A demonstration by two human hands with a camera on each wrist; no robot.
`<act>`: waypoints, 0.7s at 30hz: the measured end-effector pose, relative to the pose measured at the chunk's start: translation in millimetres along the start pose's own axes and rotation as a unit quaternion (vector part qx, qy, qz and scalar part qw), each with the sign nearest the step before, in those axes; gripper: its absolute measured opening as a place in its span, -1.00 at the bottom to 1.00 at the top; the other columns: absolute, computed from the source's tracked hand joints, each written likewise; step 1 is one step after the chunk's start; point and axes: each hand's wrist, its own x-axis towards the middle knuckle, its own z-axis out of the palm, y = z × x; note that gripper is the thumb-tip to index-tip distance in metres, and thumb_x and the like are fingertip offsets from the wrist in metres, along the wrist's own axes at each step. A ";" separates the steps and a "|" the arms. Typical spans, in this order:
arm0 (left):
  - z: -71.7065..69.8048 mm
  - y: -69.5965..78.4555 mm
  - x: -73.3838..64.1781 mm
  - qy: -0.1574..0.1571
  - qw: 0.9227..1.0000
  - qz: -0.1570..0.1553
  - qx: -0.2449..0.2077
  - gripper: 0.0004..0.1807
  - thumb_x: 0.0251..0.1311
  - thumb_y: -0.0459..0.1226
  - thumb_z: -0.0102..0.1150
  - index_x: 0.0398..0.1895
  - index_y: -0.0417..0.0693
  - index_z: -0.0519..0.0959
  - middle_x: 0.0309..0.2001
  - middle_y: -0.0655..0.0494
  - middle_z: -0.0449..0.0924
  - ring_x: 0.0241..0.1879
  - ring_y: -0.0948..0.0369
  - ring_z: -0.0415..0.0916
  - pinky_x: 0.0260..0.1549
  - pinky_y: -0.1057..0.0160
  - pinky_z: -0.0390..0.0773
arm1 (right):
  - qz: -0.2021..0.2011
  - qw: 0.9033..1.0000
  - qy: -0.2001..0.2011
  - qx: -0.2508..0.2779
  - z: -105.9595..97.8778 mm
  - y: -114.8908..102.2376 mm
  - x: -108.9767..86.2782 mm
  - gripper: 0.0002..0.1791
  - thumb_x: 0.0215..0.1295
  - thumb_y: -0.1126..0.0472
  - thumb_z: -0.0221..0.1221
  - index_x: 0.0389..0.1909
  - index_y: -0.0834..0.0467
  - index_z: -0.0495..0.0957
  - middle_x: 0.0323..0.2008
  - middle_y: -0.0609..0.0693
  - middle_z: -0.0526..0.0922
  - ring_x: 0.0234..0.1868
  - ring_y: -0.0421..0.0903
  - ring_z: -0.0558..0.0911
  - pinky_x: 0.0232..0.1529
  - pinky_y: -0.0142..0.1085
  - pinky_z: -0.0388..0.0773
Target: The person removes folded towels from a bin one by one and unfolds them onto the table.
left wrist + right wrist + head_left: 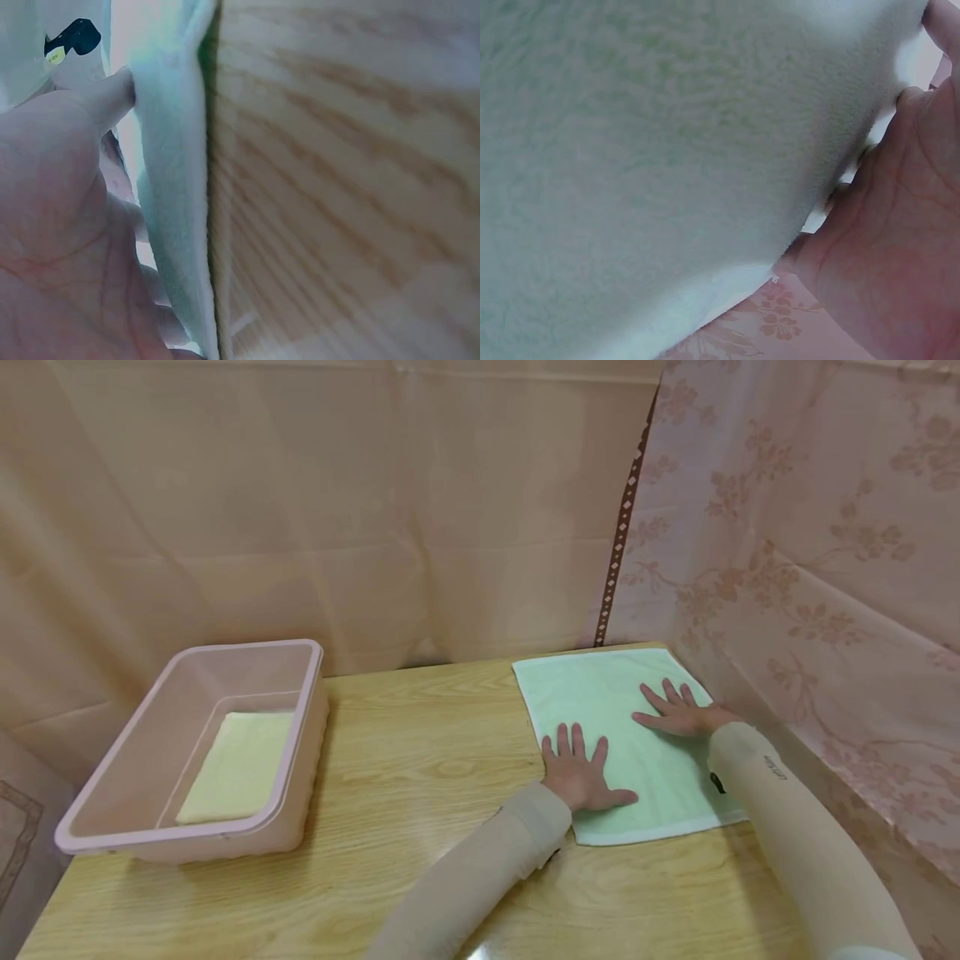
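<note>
A pale green towel (637, 768) lies spread flat at the right end of the wooden table. My left hand (577, 777), fingers spread, rests on its left part near the front corner. Further back and to the right, my right hand (678, 717) rests on the same towel close to its right edge, fingers spread too. In the left wrist view the left palm (60, 217) is over the towel's edge (176, 187), with the thumb touching the cloth. The right wrist view has the right palm (892, 225) beside the fuzzy towel surface (667, 150), fingertips at the cloth.
A pink plastic basin (300, 760) stands on the left of the table (420, 752), with a folded pale yellow towel (240, 768) inside. Beige curtain (337, 510) hangs behind the table, and a floral pink cloth (847, 593) runs along the right side.
</note>
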 end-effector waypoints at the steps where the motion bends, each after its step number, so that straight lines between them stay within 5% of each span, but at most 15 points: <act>1: -0.6 -0.4 -0.3 0.000 1.000 0.000 0.000 0.05 0.09 0.63 -0.30 0.63 0.52 -0.13 0.65 0.07 -0.25 0.60 0.03 -0.35 0.49 -0.09 -0.12 | -0.001 1.000 0.002 0.000 -0.2 -0.8 -0.3 0.07 0.38 -0.56 -0.25 0.63 -0.02 -0.38 0.52 0.38 -0.60 0.43 0.52 -0.58 0.06 0.60 -0.71; 7: -6.4 -3.8 -0.5 -0.004 1.000 0.015 -0.004 0.01 0.14 0.59 -0.26 0.63 0.50 -0.08 0.64 0.06 -0.21 0.60 0.02 -0.31 0.49 -0.08 -0.08 | 0.006 1.000 0.007 -0.019 -2.3 -4.6 -0.6 0.04 0.43 -0.53 -0.28 0.64 0.05 -0.34 0.52 0.42 -0.55 0.44 0.53 -0.54 0.10 0.64 -0.58; 13: -24.0 -18.2 2.5 -0.035 0.996 0.070 -0.048 -0.01 0.28 0.46 -0.15 0.66 0.32 -0.10 0.64 0.01 -0.19 0.60 0.03 -0.27 0.49 -0.01 0.00 | -0.029 0.999 0.037 -0.006 -10.8 -12.1 -3.8 -0.07 0.57 -0.32 -0.19 0.61 0.26 -0.18 0.48 0.59 -0.37 0.39 0.69 -0.37 0.21 0.60 -0.39; 21: -84.8 -67.9 -5.3 -0.094 0.967 0.172 -0.159 -0.09 0.44 0.26 -0.08 0.66 0.07 -0.08 0.63 -0.04 -0.16 0.60 0.03 -0.25 0.51 -0.01 -0.06 | -0.062 0.993 0.074 0.071 -30.0 -50.3 -20.5 -0.01 0.52 -0.38 -0.15 0.61 0.28 -0.15 0.54 0.44 -0.14 0.52 0.43 -0.07 0.41 0.36 -0.06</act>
